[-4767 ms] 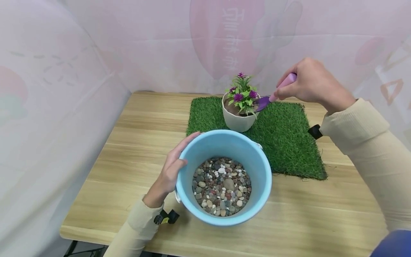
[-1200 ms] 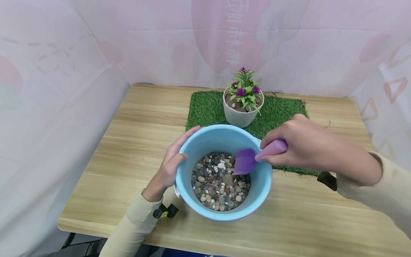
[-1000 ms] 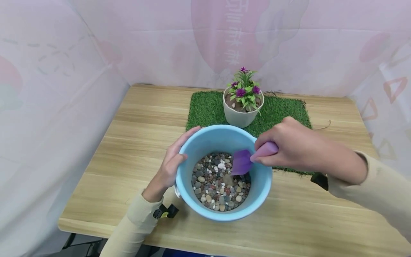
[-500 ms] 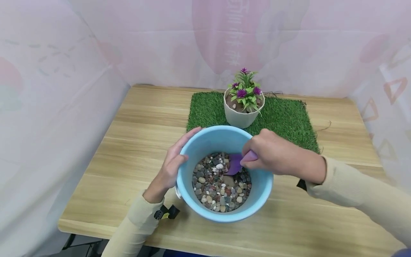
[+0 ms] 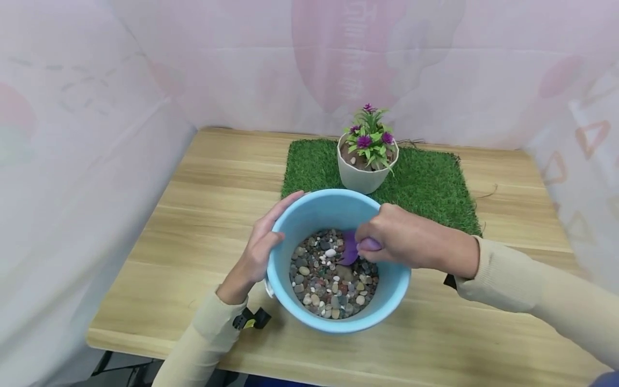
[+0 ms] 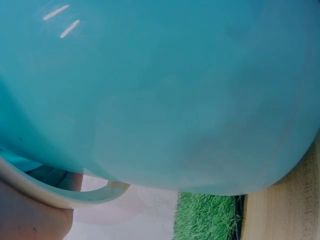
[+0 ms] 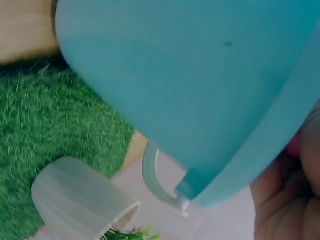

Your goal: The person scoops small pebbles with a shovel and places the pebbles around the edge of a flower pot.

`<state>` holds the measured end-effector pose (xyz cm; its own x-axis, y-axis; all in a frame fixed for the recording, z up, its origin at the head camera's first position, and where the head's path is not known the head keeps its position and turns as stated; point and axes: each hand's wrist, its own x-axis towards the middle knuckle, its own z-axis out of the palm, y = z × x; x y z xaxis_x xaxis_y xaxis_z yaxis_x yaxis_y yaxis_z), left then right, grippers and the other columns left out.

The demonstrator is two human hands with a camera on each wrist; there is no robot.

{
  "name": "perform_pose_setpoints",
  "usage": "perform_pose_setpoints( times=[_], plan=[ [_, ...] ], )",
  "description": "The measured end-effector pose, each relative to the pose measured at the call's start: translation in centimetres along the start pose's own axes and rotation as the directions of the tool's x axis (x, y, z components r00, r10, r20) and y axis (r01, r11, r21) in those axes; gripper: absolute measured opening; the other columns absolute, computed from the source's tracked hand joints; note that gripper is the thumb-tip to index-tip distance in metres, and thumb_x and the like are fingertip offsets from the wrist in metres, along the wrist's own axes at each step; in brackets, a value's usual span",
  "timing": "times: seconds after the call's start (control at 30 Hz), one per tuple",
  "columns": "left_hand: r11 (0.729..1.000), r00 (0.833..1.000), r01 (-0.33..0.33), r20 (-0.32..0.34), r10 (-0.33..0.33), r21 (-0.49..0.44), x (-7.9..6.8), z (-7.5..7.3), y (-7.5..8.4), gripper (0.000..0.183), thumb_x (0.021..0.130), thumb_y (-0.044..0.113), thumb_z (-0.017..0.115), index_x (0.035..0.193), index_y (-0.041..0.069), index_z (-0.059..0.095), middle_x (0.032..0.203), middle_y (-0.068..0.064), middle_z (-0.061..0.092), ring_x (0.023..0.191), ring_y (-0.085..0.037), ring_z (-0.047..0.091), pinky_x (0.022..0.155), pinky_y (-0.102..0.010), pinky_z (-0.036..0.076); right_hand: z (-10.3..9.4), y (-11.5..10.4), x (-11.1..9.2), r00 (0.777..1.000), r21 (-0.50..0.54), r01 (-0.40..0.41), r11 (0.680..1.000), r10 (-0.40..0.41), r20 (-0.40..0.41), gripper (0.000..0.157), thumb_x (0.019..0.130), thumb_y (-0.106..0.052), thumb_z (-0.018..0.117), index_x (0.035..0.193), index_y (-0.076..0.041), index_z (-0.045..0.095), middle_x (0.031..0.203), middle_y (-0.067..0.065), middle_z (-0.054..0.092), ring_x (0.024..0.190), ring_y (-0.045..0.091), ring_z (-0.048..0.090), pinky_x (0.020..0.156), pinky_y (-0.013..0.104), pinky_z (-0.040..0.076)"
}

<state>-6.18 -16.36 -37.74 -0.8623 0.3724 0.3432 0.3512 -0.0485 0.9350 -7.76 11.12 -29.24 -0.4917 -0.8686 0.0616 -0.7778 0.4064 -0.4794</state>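
A light blue bucket [image 5: 333,212] stands at the front of the table, its floor covered with mixed pebbles [image 5: 316,287]. My left hand [image 5: 256,252] holds the bucket's left side, thumb over the rim and fingers along the outside. In the left wrist view, part of that hand [image 6: 30,217] shows by the white handle [image 6: 75,198]. Reaching over the right rim, my right hand [image 5: 398,236] grips the pink handle of a small purple hand trowel [image 5: 349,250]. The trowel's blade is down in the pebbles, its tip hidden among them.
Behind the bucket, a white flowerpot [image 5: 360,178] with a purple-flowered plant [image 5: 367,134] and soil stands on a green artificial grass mat [image 5: 430,188]. The wooden table [image 5: 193,236] is bordered by pale printed fabric [image 5: 242,80] at the back and sides.
The right hand has brought the trowel from the flowerpot into the bucket, then lower and leftward into the pebbles. Its blade sits deeper now. The left hand stays on the bucket.
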Motion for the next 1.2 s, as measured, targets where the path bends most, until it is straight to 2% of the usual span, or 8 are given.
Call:
perform_pose_setpoints(
  times=[0.17,0.23,0.37,0.53,0.63,0.77,1.03,1.2],
  plan=[
    [1.0,1.0,-0.007,0.002,0.007,-0.001,0.0,0.0,-0.1,0.071,0.079,0.0,0.031,0.15,0.002,0.03,0.152,-0.015,0.041,0.134,-0.037,0.046,0.107,-0.058,0.044,0.4,0.7,0.3,0.997,0.038,0.078,0.996,-0.078,-0.005,0.008,0.087,-0.012,0.067,0.082,-0.01,0.074,0.073,-0.004,0.072,0.063,-0.004,0.065,0.063,0.005,0.054],
    [1.0,1.0,-0.004,0.01,0.004,-0.007,0.0,0.1,-0.1,0.071,0.079,0.0,0.031,0.15,0.002,0.03,0.152,-0.014,0.041,0.134,-0.037,0.046,0.107,-0.057,0.045,0.8,1.1,0.4,0.997,0.053,0.075,0.996,-0.074,-0.013,0.013,0.087,-0.013,0.068,0.095,-0.007,0.076,0.085,0.002,0.077,0.072,0.002,0.071,0.07,0.008,0.056],
    [1.0,1.0,0.003,0.03,-0.003,-0.014,0.2,0.3,-0.1,0.072,0.079,0.0,0.031,0.151,0.004,0.029,0.152,-0.013,0.041,0.134,-0.036,0.047,0.106,-0.056,0.046,1.5,1.5,0.3,0.999,0.045,0.044,0.998,-0.044,-0.01,0.015,0.088,-0.016,0.068,0.096,-0.006,0.076,0.089,0.005,0.077,0.078,0.008,0.073,0.074,0.012,0.058],
    [1.0,1.0,0.011,0.016,-0.011,-0.005,0.1,0.1,0.0,0.072,0.079,0.001,0.031,0.151,0.004,0.029,0.153,-0.012,0.04,0.135,-0.034,0.047,0.107,-0.056,0.045,1.4,0.8,0.6,1.0,0.036,-0.005,0.999,0.005,0.004,0.012,0.088,-0.017,0.068,0.093,-0.011,0.077,0.086,0.003,0.077,0.078,0.009,0.073,0.072,0.013,0.059],
    [1.0,1.0,0.01,0.009,-0.01,-0.01,0.0,0.1,0.2,0.072,0.079,0.0,0.031,0.151,0.004,0.029,0.153,-0.012,0.04,0.135,-0.035,0.046,0.107,-0.057,0.045,1.2,0.4,0.9,0.998,0.025,-0.061,0.998,0.06,0.025,0.009,0.087,-0.018,0.069,0.083,-0.013,0.076,0.073,-0.003,0.073,0.067,0.003,0.069,0.066,0.011,0.058],
    [1.0,1.0,0.006,0.001,-0.006,-0.019,0.0,0.2,0.2,0.071,0.08,0.0,0.031,0.151,0.002,0.029,0.153,-0.014,0.039,0.135,-0.037,0.046,0.105,-0.06,0.045,1.2,0.2,1.0,0.992,0.019,-0.122,0.992,0.121,0.042,0.017,0.088,-0.02,0.068,0.073,-0.014,0.071,0.06,-0.008,0.062,0.055,-0.004,0.059,0.059,0.007,0.054],
    [0.999,1.0,0.013,0.005,-0.013,-0.032,0.0,0.2,0.0,0.072,0.079,0.0,0.03,0.151,0.003,0.029,0.153,-0.014,0.039,0.134,-0.039,0.045,0.104,-0.061,0.046,1.0,0.5,0.7,0.999,0.083,-0.034,0.996,0.032,0.021,0.01,0.09,-0.018,0.066,0.084,-0.016,0.074,0.072,-0.006,0.07,0.063,-0.002,0.063,0.061,0.008,0.055],
    [0.999,1.0,0.015,-0.007,-0.015,-0.04,0.0,0.3,0.0,0.072,0.078,0.0,0.032,0.15,0.004,0.03,0.153,-0.012,0.04,0.134,-0.037,0.046,0.104,-0.06,0.046,1.8,0.8,1.3,1.0,0.064,0.003,0.998,-0.003,0.012,0.01,0.09,-0.018,0.066,0.087,-0.014,0.075,0.078,-0.002,0.074,0.07,0.0,0.067,0.067,0.011,0.057]
  ],
)
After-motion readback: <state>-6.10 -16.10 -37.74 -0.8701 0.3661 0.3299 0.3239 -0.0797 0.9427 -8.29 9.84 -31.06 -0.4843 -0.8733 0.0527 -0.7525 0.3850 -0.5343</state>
